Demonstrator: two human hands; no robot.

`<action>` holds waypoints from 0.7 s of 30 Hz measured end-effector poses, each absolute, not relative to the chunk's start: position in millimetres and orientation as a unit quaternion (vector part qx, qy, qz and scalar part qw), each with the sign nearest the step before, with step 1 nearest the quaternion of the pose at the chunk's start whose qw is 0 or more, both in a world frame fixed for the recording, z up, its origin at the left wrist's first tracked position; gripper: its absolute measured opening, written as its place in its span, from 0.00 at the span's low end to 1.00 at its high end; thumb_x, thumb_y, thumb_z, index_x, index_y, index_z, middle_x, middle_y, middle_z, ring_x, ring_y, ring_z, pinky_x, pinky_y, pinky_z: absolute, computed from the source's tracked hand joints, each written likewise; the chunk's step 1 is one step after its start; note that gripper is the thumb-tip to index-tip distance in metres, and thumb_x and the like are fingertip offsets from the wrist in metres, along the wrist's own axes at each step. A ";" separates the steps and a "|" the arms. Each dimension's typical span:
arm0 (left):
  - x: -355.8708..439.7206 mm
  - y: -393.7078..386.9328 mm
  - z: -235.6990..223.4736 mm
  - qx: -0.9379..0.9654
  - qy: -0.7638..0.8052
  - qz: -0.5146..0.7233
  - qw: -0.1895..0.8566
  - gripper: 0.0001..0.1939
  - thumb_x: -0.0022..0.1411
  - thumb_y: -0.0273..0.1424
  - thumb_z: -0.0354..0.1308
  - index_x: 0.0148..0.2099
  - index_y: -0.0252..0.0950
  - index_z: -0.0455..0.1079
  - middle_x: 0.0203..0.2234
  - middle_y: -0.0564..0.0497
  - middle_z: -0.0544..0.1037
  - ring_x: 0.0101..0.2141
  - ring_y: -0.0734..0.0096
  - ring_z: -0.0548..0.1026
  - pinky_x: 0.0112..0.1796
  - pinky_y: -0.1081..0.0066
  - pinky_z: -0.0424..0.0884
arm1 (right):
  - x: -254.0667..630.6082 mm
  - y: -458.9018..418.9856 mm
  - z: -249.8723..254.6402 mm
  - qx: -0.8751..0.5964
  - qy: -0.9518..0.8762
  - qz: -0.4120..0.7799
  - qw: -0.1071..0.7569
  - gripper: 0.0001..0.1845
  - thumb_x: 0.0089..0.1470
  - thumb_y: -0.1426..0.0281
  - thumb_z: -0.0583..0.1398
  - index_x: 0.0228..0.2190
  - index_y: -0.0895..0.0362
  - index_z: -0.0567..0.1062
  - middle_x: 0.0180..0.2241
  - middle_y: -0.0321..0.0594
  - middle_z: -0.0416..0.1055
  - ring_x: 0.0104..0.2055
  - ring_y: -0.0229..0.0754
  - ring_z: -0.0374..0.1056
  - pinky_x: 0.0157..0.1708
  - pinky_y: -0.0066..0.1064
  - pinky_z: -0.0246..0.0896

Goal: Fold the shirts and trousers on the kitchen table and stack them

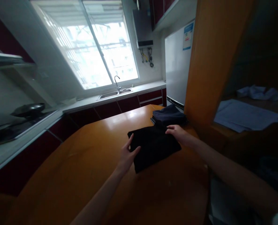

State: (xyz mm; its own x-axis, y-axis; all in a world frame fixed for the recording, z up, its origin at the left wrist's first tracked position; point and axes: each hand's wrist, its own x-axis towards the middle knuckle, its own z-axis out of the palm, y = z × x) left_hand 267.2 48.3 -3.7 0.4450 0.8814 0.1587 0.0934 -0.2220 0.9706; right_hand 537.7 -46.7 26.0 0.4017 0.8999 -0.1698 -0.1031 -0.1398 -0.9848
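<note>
Fingers [131,139] of the left hand [126,157], spread wide, touch the left edge of the folded black cloth [154,148], lying lengthwise between hands on the tabletop [89,162]; right hand [179,134], nearer the dark stack [169,114], pinches its far edge.

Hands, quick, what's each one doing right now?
Left hand: spread at left edge of black cloth; grip cannot be told.
Right hand: closed, pinching the cloth's far edge.

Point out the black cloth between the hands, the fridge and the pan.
Black cloth [155,145], head view: middle of its upper surface.
Fridge [177,67], head view: middle of its pale face.
Pan [29,110], head view: its dark side.
</note>
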 end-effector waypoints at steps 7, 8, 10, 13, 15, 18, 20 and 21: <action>409.6 123.9 51.0 0.671 0.300 0.441 0.515 0.42 0.54 0.22 0.71 0.69 0.37 0.62 0.59 0.45 0.74 0.57 0.56 0.73 0.59 0.60 0.69 | 656.1 12.1 76.5 -0.661 -0.296 0.344 0.597 0.02 0.47 0.73 0.63 0.27 0.58 0.74 0.20 0.36 0.71 0.22 0.38 0.66 0.23 0.27 0.60; 426.6 134.4 55.7 0.664 0.292 0.446 0.524 0.42 0.54 0.21 0.71 0.69 0.37 0.62 0.59 0.45 0.74 0.58 0.56 0.73 0.59 0.60 0.68 | 669.7 21.5 81.3 -0.667 -0.292 0.337 0.597 0.02 0.47 0.73 0.63 0.26 0.58 0.74 0.19 0.35 0.71 0.21 0.38 0.65 0.23 0.26 0.59; 456.4 155.2 61.1 0.644 0.278 0.451 0.552 0.42 0.55 0.19 0.70 0.69 0.37 0.62 0.59 0.43 0.74 0.57 0.57 0.73 0.59 0.60 0.69 | 693.7 40.6 87.6 -0.676 -0.282 0.322 0.599 0.04 0.48 0.74 0.64 0.26 0.58 0.72 0.18 0.34 0.69 0.20 0.36 0.63 0.22 0.26 0.58; 490.3 184.2 59.2 0.615 0.275 0.447 0.589 0.43 0.55 0.18 0.69 0.70 0.37 0.59 0.58 0.42 0.74 0.54 0.60 0.76 0.56 0.61 0.71 | 721.7 67.7 88.7 -0.684 -0.272 0.313 0.600 0.04 0.49 0.74 0.63 0.27 0.59 0.72 0.18 0.34 0.68 0.20 0.36 0.63 0.21 0.25 0.58; 506.2 200.5 52.2 0.603 0.291 0.435 0.602 0.44 0.55 0.18 0.69 0.70 0.38 0.58 0.57 0.42 0.75 0.51 0.63 0.78 0.55 0.63 0.73 | 734.9 83.2 84.3 -0.687 -0.267 0.317 0.596 0.03 0.50 0.74 0.63 0.28 0.59 0.72 0.19 0.35 0.68 0.20 0.37 0.65 0.21 0.25 0.59; 521.7 217.9 36.1 0.601 0.314 0.411 0.609 0.45 0.55 0.20 0.71 0.71 0.39 0.58 0.56 0.42 0.76 0.48 0.65 0.80 0.52 0.66 0.75 | 748.4 100.2 71.7 -0.698 -0.260 0.325 0.583 0.04 0.50 0.75 0.63 0.31 0.60 0.72 0.19 0.35 0.69 0.20 0.38 0.66 0.20 0.26 0.61; 528.0 224.2 24.2 0.605 0.324 0.399 0.608 0.46 0.55 0.22 0.72 0.71 0.39 0.57 0.55 0.42 0.77 0.45 0.65 0.81 0.49 0.66 0.77 | 754.9 107.1 60.7 -0.709 -0.255 0.327 0.571 0.06 0.49 0.75 0.63 0.32 0.61 0.72 0.19 0.35 0.69 0.20 0.38 0.66 0.20 0.26 0.61; 530.3 225.8 18.6 0.607 0.329 0.393 0.607 0.46 0.55 0.23 0.73 0.71 0.39 0.57 0.54 0.41 0.78 0.44 0.65 0.81 0.48 0.66 0.78 | 757.8 109.2 54.7 -0.714 -0.253 0.328 0.564 0.07 0.49 0.75 0.63 0.33 0.61 0.72 0.19 0.35 0.69 0.19 0.38 0.66 0.20 0.26 0.61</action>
State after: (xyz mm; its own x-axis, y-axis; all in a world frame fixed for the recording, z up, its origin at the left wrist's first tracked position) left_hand 530.3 225.8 18.6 0.4746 0.8767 0.0777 -0.0769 -0.0467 0.9959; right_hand 757.8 109.2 54.7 0.6562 0.7320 -0.1832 -0.0085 -0.2355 -0.9718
